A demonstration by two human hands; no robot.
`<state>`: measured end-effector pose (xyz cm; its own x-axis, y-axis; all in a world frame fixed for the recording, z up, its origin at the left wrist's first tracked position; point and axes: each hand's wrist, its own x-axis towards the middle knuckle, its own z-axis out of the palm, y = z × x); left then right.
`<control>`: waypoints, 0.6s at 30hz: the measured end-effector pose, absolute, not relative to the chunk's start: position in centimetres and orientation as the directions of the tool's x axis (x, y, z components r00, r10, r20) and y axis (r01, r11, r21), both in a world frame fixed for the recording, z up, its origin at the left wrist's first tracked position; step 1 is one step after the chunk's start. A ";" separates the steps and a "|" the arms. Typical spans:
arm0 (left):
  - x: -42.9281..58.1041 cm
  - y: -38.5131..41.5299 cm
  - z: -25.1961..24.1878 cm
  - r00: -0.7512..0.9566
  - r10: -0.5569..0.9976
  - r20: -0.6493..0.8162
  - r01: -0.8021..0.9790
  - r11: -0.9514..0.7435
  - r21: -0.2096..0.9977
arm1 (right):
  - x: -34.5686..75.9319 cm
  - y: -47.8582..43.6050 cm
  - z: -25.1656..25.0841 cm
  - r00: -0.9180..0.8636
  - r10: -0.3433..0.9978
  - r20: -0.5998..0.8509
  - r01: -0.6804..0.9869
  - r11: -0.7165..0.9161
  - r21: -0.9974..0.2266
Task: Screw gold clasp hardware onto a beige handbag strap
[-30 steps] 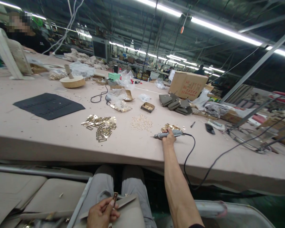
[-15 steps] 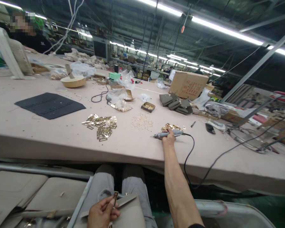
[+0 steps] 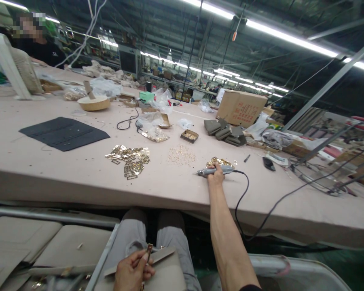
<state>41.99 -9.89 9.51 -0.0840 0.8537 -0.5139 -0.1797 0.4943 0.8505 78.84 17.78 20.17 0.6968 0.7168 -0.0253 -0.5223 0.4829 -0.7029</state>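
At the bottom, my left hand (image 3: 133,270) is closed, pinching a small shiny gold metal plate (image 3: 149,250) between thumb and fingers. Beneath it a beige bag piece (image 3: 166,271) with a raised flap lies across my lap. My right hand (image 3: 217,174) reaches over the table, wrapped round a grey electric screwdriver (image 3: 204,172) whose thin tip points left. Right behind that hand is a pile of gold metal fittings (image 3: 221,161). Tiny loose screws (image 3: 182,155) are scattered left of the tip. Farther left lies a heap of rectangular gold frames (image 3: 133,161).
A small box of tiny parts (image 3: 189,136) and stacked dark pouches (image 3: 226,131) sit farther back, before a cardboard box (image 3: 242,108). The screwdriver's cord (image 3: 245,190) drops over the table edge. A bin of beige bags (image 3: 73,246) stands at lower left; a black sheet (image 3: 63,133) lies on the table.
My left hand and the gold plate have shifted very slightly right. My right hand stays in place with the screwdriver.
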 end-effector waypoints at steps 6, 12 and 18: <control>42.3 -9.5 10.6 -0.076 0.858 -0.508 -0.180 0.489 0.853 | 78.2 17.7 20.3 0.644 0.763 -0.058 -0.611 0.467 -0.639; 42.6 -9.4 10.5 -0.069 0.858 -0.510 -0.185 0.491 0.851 | 76.7 18.5 20.3 0.622 0.779 -0.082 -0.646 0.452 -0.615; 42.7 -9.5 10.1 -0.070 0.863 -0.500 -0.193 0.480 0.856 | 75.9 18.9 20.3 0.642 0.760 -0.101 -0.630 0.448 -0.635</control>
